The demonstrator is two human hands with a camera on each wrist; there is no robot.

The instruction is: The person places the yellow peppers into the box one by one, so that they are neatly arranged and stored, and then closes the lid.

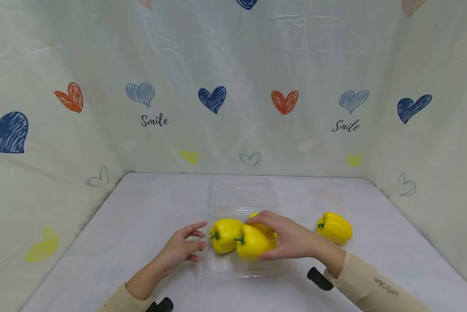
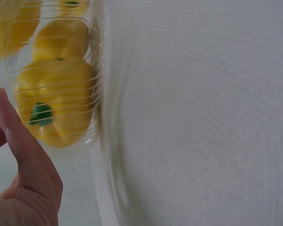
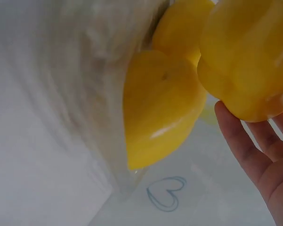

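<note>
My right hand (image 1: 290,237) grips a yellow bell pepper (image 1: 254,247), its green stem facing left, over a clear plastic clamshell box (image 1: 222,266). In the right wrist view the fingers spread under this held pepper (image 3: 249,61). Inside the box, a second yellow pepper (image 1: 223,234) sits at the left. Behind the held one, another pepper (image 1: 254,215) is mostly hidden. My left hand (image 1: 179,249) is beside the box's left wall, fingers loosely bent and holding nothing. Through the ribbed wall, the left wrist view shows a pepper (image 2: 61,103) with its green stem.
The box's clear lid (image 1: 241,193) lies folded back toward the rear of the white-covered table (image 1: 159,195). To the right, behind my right forearm, a single yellow pepper (image 1: 336,227) lies on the table. A heart-printed curtain (image 1: 249,138) encloses the back and sides.
</note>
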